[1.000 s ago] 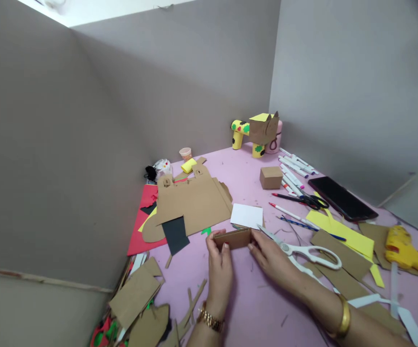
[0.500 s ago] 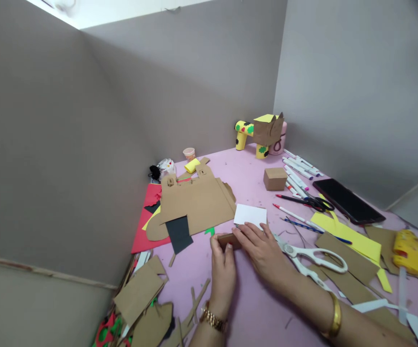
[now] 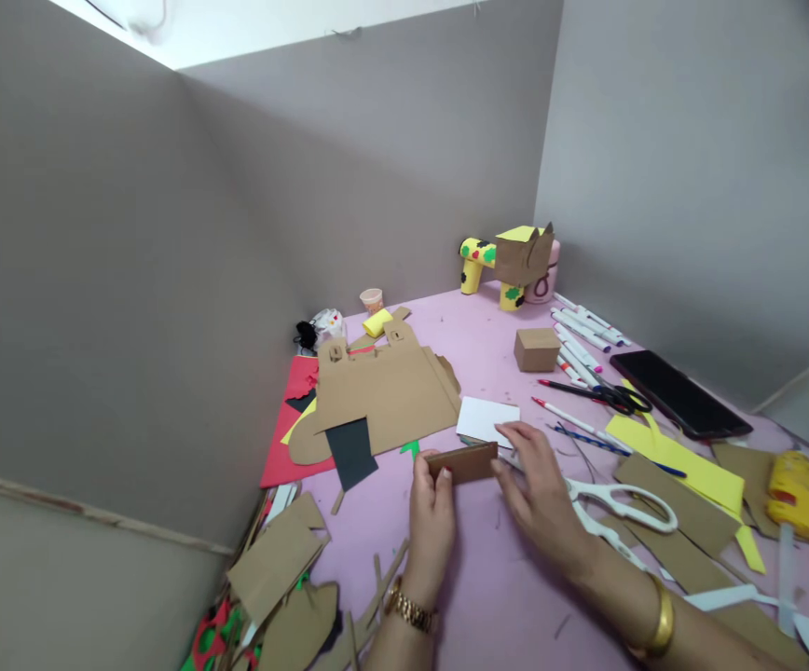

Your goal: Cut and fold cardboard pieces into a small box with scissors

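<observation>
My left hand [image 3: 432,513] grips the left end of a small brown cardboard piece [image 3: 471,463], held on edge above the table, thumb on the near side. My right hand [image 3: 541,494] is at the piece's right end, thumb and fingers spread apart; whether a fingertip touches it I cannot tell. Just behind is a stack of white paper cards [image 3: 486,419]. White-handled scissors [image 3: 621,508] lie under and beside my right hand, their blades mostly hidden.
A large cardboard sheet [image 3: 390,387] lies back left, scraps [image 3: 275,554] at front left. At right are a phone [image 3: 680,393], markers [image 3: 579,349], yellow paper [image 3: 684,466] and a yellow glue gun [image 3: 796,494]. A small cardboard box [image 3: 537,350] and a spotted yellow animal figure [image 3: 509,261] stand behind.
My right hand has lifted off the cardboard piece and shifted right, its fingers spreading and baring the piece's right part. My left hand keeps its hold. The view has shifted slightly.
</observation>
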Action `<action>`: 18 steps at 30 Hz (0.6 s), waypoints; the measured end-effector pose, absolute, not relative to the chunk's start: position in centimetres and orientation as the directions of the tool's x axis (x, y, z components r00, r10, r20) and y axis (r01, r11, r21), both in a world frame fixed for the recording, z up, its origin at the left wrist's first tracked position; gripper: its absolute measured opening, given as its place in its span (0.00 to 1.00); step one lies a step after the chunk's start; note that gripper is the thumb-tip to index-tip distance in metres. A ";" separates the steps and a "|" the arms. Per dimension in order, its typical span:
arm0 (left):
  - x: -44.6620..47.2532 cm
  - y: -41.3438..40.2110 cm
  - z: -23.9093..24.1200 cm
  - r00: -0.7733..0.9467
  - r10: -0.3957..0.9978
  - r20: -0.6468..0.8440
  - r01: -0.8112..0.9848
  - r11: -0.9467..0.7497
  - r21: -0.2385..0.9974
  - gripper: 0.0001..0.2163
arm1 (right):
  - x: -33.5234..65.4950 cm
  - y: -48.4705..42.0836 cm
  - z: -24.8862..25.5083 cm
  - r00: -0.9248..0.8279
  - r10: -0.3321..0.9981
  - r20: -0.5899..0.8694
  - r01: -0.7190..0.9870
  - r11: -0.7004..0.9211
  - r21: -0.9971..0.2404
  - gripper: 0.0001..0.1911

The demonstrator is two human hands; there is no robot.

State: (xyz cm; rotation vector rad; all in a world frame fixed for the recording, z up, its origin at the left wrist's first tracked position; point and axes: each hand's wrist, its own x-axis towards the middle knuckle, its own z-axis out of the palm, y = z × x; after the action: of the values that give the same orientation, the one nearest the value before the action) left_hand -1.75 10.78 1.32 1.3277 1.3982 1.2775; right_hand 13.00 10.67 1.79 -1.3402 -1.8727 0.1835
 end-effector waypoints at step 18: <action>-1.5 10.7 1.3 -0.123 0.990 0.074 0.176 -0.052 0.983 0.11 | 12.9 9.3 0.5 -0.086 0.920 0.382 0.693 0.331 -0.641 0.16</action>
State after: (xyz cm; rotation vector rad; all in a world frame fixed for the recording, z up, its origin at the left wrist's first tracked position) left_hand -1.53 10.69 1.31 1.3214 1.4042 1.2659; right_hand 12.94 9.32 0.48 -1.4267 -1.8419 0.3809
